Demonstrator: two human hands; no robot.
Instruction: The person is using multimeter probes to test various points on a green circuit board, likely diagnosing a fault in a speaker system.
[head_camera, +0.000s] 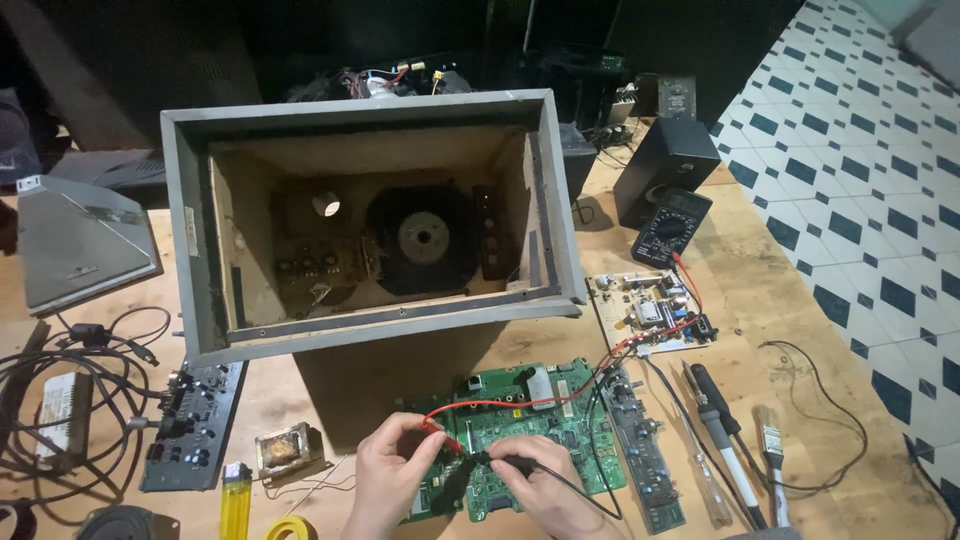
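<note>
Green board (520, 425), 2 probes (red (440, 432), blk (500, 462))

Wooden tabletop (800, 300), light brown, grain showing. Floor (880, 150) on right: white tiles with dark blue squares, in slanted rows. Back of room very dark, almost black. Light falls bright on tabletop, dim farther back.

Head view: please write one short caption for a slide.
Left hand and right hand hold red and black probes on a green circuit board.
</note>
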